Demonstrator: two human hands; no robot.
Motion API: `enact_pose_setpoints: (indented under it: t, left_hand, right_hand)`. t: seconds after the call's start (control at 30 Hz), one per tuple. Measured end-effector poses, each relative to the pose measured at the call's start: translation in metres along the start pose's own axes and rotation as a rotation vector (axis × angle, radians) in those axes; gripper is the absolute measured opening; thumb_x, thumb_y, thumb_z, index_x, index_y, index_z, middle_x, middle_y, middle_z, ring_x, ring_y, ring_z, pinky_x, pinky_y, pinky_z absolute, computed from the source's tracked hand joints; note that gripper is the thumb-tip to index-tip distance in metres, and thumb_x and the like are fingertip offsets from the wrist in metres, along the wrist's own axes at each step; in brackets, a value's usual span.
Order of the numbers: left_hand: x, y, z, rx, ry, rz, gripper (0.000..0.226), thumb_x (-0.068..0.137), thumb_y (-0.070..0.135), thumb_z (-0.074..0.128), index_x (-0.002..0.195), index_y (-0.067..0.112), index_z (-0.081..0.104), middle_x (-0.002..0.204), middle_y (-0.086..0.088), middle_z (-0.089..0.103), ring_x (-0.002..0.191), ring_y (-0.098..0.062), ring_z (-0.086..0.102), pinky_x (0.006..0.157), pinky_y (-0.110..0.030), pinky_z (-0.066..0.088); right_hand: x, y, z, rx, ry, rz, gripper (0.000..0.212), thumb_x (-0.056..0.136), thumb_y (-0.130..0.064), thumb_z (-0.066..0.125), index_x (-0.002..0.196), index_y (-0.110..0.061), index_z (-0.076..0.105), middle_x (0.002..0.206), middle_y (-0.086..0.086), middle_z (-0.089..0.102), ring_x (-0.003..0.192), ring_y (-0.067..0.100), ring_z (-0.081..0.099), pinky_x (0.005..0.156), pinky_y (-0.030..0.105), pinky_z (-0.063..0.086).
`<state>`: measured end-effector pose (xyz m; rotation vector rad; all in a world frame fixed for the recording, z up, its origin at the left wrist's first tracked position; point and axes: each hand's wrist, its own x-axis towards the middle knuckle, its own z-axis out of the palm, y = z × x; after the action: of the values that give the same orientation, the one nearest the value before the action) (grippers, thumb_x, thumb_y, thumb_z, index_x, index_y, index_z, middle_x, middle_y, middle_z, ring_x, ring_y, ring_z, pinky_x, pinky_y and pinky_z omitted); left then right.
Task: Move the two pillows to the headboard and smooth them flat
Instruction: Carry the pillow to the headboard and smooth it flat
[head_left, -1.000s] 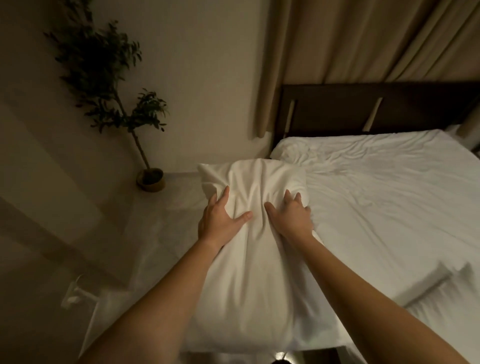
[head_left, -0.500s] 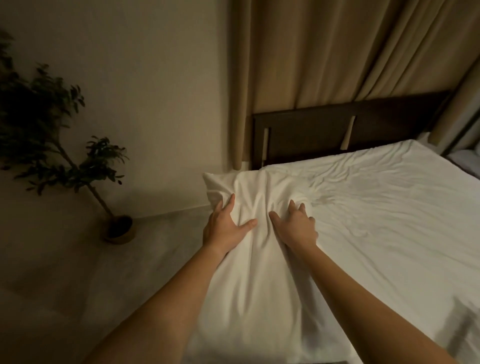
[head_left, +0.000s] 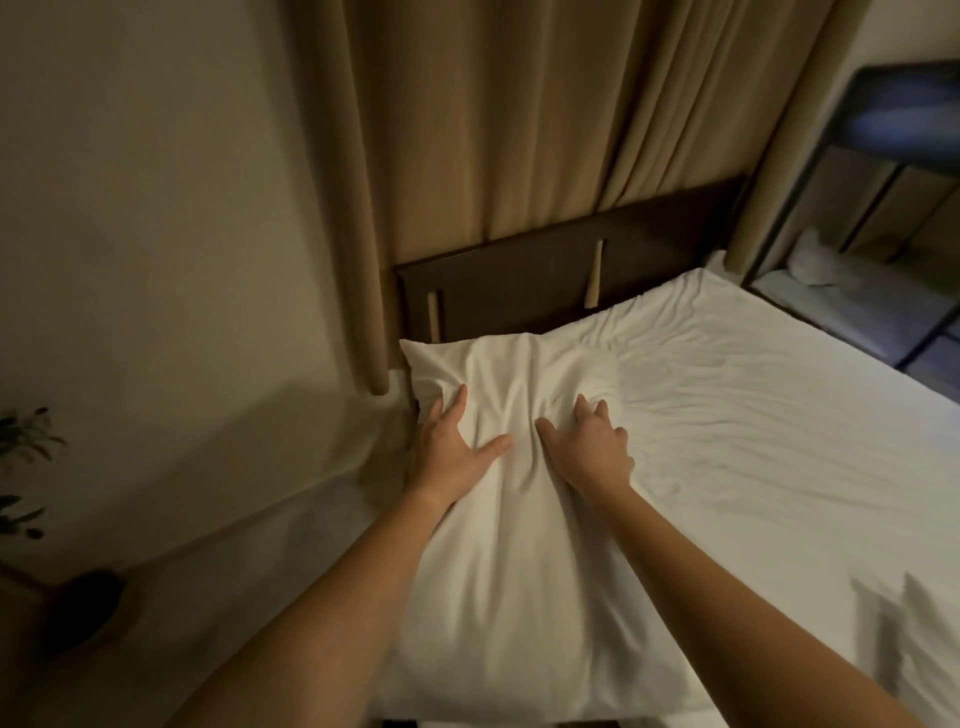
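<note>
A white pillow (head_left: 519, 545) lies lengthwise along the left side of the bed (head_left: 753, 441), its far end touching the dark wooden headboard (head_left: 545, 275). My left hand (head_left: 452, 452) grips its left side near the far end, thumb spread across the top. On the right side my right hand (head_left: 587, 452) does the same, fingers dug into bunched fabric. The cloth creases between both hands. A second pillow (head_left: 914, 639) shows only as a blurred white edge at the lower right of the bed.
Beige curtains (head_left: 519, 130) hang behind the headboard. A dark metal shelf rack (head_left: 883, 208) stands at the right beyond the bed. A potted plant (head_left: 31, 467) sits on the floor at the left, by the wall.
Both hands have carried the pillow forward to the headboard. My view has swung right and up, so the plant slid to the left edge and the shelf rack came into view.
</note>
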<state>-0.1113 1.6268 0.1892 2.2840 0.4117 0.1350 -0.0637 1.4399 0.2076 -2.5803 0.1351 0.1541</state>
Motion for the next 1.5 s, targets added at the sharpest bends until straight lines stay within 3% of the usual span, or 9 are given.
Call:
enact_pose_setpoints:
  t: [0.5,0.83,1.0,1.2,1.5]
  left_hand:
    - [0.259,0.0,0.01,0.192,-0.273,0.243,0.114,0.072,0.093,0.061,0.167,0.043,0.021,0.172,0.002,0.027,0.156,-0.026,0.031,0.117,-0.046,0.036]
    - [0.347,0.042,0.063,0.111,-0.372,0.305,0.115,0.071,0.089,0.064,0.167,0.041,0.022,0.171,0.002,0.027,0.154,-0.026,0.034,0.114,-0.044,0.041]
    - [0.381,0.066,0.09,0.109,-0.383,0.315,0.115,0.07,0.09,0.063,0.166,0.041,0.023,0.172,0.003,0.026,0.155,-0.025,0.034,0.114,-0.043,0.041]
    - [0.436,0.085,0.125,0.097,-0.411,0.352,0.116,0.068,0.092,0.061,0.166,0.04,0.026,0.17,0.003,0.03,0.154,-0.024,0.036,0.112,-0.042,0.041]
    - [0.544,0.103,0.166,0.068,-0.544,0.41,0.116,0.068,0.09,0.064,0.165,0.038,0.028,0.169,0.003,0.031,0.153,-0.025,0.037,0.115,-0.044,0.042]
  right_hand:
    - [0.161,-0.078,0.027,0.056,0.127,0.332,0.085,0.095,-0.07,0.053,0.164,-0.025,0.031,0.171,0.004,0.026,0.144,0.044,0.037,0.111,0.063,0.041]
    - [0.251,-0.061,0.007,0.068,0.176,0.4,0.079,0.092,-0.069,0.053,0.155,-0.023,0.041,0.159,0.004,0.039,0.137,0.043,0.043,0.107,0.064,0.044]
    - [0.292,-0.048,-0.008,0.055,0.173,0.408,0.082,0.094,-0.069,0.051,0.16,-0.022,0.035,0.166,0.004,0.032,0.142,0.044,0.039,0.109,0.063,0.043]
    - [0.348,-0.039,-0.015,0.051,0.205,0.463,0.081,0.093,-0.07,0.05,0.157,-0.023,0.038,0.159,0.002,0.038,0.138,0.043,0.043,0.106,0.062,0.044]
    - [0.441,-0.048,-0.009,0.043,0.252,0.6,0.082,0.094,-0.071,0.051,0.159,-0.024,0.036,0.163,0.002,0.035,0.139,0.044,0.042,0.105,0.061,0.044]
